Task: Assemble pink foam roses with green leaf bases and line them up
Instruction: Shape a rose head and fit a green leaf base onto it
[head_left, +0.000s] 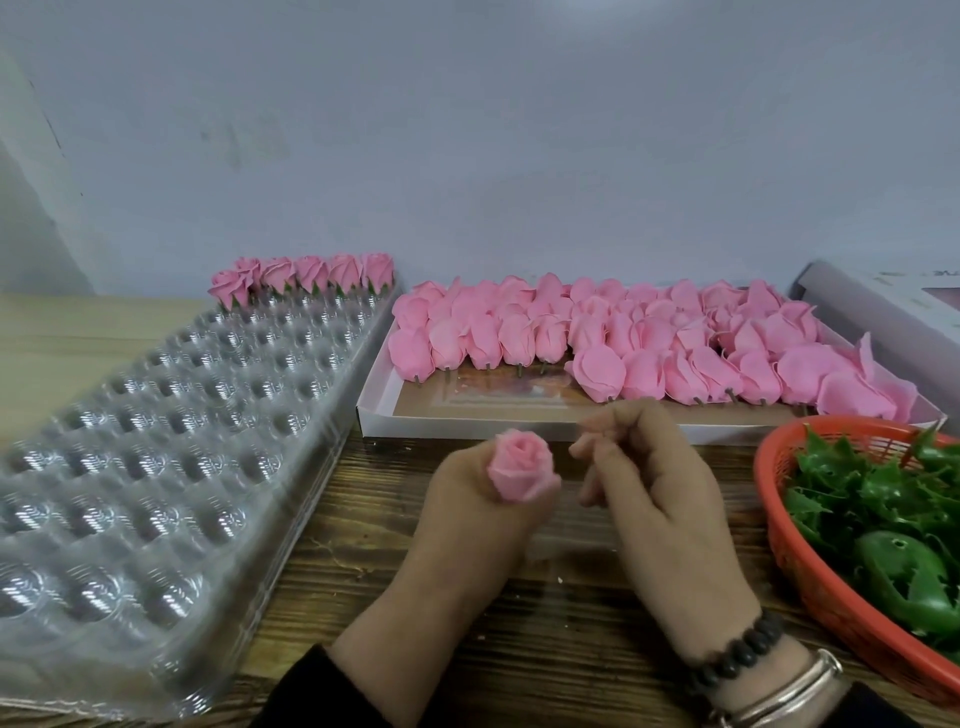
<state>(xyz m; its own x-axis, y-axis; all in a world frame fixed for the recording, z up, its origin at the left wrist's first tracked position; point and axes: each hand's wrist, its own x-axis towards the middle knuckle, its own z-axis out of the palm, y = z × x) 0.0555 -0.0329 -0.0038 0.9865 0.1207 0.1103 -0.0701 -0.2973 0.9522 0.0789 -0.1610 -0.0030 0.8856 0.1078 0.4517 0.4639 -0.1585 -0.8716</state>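
My left hand (467, 525) grips a pink foam rose (521, 467) upright above the wooden table, its bloom facing up. My right hand (649, 488) hovers just right of it with fingers curled; I see nothing in them, and the fingertips are blurred. Several finished roses with green bases (306, 278) stand in a row at the far end of the clear plastic cell tray (156, 467). Many loose pink rose heads (623, 343) lie in a flat white box (379, 410). Green leaf bases (883, 509) fill an orange basket (795, 551) at right.
The wooden table (545, 613) shows between the tray, box and basket. A grey wall rises behind everything. A pale box (893, 306) sits at the far right edge. My right wrist wears a bead bracelet and metal bangles (769, 670).
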